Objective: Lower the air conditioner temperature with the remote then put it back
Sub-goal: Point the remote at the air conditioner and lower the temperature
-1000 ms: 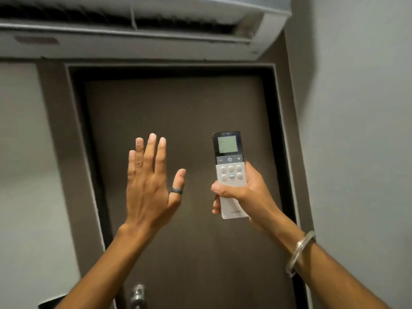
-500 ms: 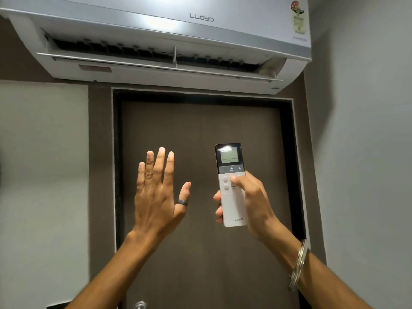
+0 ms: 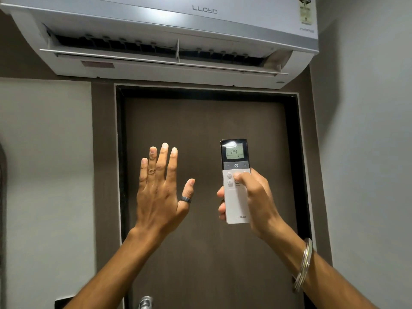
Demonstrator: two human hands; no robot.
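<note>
**Remote raised toward unit; temperature adjustment in hand**

The person stands facing a dark door (image 3: 207, 253) with the air conditioner (image 3: 178, 30) mounted on the wall above it, louvre open. The right hand (image 3: 256, 201) holds the remote (image 3: 235, 197) upright in front of the door, right of centre and well below the unit, its top end directed at the far wall. The fingers (image 3: 220, 194) wrap the lower body from behind; the thumb (image 3: 244, 178) lies across the white button block, just under the dark strip carrying the minus, power and plus keys. The screen shows 24.

The left hand (image 3: 160, 192) is raised beside the remote, apart from it, fingers spread wide and holding nothing. A ring sits on its thumb; a bangle (image 3: 304, 264) circles the right wrist.

Assessment: the lowering step is under way but I cannot confirm any press has registered. The thumb rests below the minus key, not on it. The next move calls for shifting the thumb up and left onto the minus key while keeping the remote aimed at the unit. Return of the remote is outstanding; its resting place is not in view.
</note>
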